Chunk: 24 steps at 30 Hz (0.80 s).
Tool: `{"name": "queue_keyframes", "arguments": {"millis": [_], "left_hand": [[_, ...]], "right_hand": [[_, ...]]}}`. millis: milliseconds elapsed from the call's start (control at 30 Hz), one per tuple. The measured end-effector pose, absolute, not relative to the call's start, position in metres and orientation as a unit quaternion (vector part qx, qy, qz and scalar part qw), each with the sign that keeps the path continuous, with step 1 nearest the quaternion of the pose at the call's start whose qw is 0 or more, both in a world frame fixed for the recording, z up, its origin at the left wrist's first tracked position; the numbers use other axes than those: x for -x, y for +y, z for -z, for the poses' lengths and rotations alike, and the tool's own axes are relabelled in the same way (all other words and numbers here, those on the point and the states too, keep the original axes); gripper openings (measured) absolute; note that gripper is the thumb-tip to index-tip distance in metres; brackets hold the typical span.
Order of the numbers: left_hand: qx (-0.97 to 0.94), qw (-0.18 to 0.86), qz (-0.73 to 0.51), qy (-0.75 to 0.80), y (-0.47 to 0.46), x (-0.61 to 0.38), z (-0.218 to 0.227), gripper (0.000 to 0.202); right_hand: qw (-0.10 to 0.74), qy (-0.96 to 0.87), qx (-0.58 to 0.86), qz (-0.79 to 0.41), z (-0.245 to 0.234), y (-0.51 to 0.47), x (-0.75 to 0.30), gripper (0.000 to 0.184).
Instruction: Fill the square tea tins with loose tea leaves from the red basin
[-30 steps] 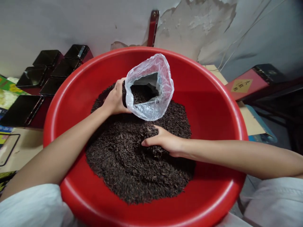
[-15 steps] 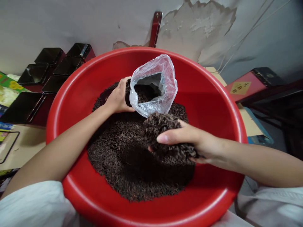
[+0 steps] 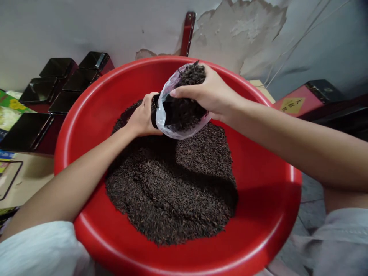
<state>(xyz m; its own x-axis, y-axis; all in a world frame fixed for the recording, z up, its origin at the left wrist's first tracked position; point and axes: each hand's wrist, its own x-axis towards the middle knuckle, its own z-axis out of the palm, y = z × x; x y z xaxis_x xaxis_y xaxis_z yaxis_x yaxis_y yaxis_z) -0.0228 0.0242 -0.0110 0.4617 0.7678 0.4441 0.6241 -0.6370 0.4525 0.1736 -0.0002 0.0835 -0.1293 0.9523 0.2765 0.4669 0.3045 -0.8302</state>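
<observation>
A broad heap of dark dry tea leaves lies in a large red plastic basin. Over the far part of the heap, my left hand is wrapped round a dark tin, tilted with its mouth toward the right. A clear plastic bag lines the tin, its loose edge flaring out of the mouth. My right hand is at the bag's opening, closed around a handful of tea leaves, some of them falling inside the bag. The tin's inside is mostly hidden by the leaves and hand.
Several open dark tins stand to the left, by a colourful printed package and cardboard. Beyond the basin's right rim is a closed pink tin with a yellow label. A dark red bar leans against the peeling wall.
My right hand has risen from above the heap to the bag's mouth with its handful of tea leaves. The left hand and the tin have hardly moved.
</observation>
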Motion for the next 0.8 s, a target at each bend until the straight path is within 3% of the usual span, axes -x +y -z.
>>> {"name": "queue_keyframes", "arguments": {"millis": [100,367,567,667,700,800], "left_hand": [[-0.843,0.118,-0.299,0.431,0.023,0.022,0.008,0.099],[-0.856,0.104,-0.313,0.399,0.028,0.025,0.015,0.097],[-0.855,0.111,-0.312,0.4,0.03,0.026,0.018,0.107],[-0.86,0.109,-0.293,0.404,0.027,0.025,0.014,0.108],[-0.861,0.107,-0.286,0.406,0.027,0.025,0.013,0.107],[-0.862,0.106,-0.287,0.404,0.026,0.025,0.011,0.106]], "right_hand": [[0.37,-0.741,0.507,-0.24,-0.079,0.004,-0.173,0.058],[0.283,-0.842,0.438,-0.135,-0.096,-0.011,-0.184,0.012],[0.248,-0.916,0.286,-0.13,-0.068,-0.062,-0.207,0.01],[0.109,-0.964,0.176,-0.169,-0.03,-0.089,-0.212,0.023],[0.084,-0.962,0.177,-0.191,-0.017,-0.095,-0.211,0.038],[0.04,-0.938,0.238,-0.247,0.015,-0.092,-0.2,0.105]]}}
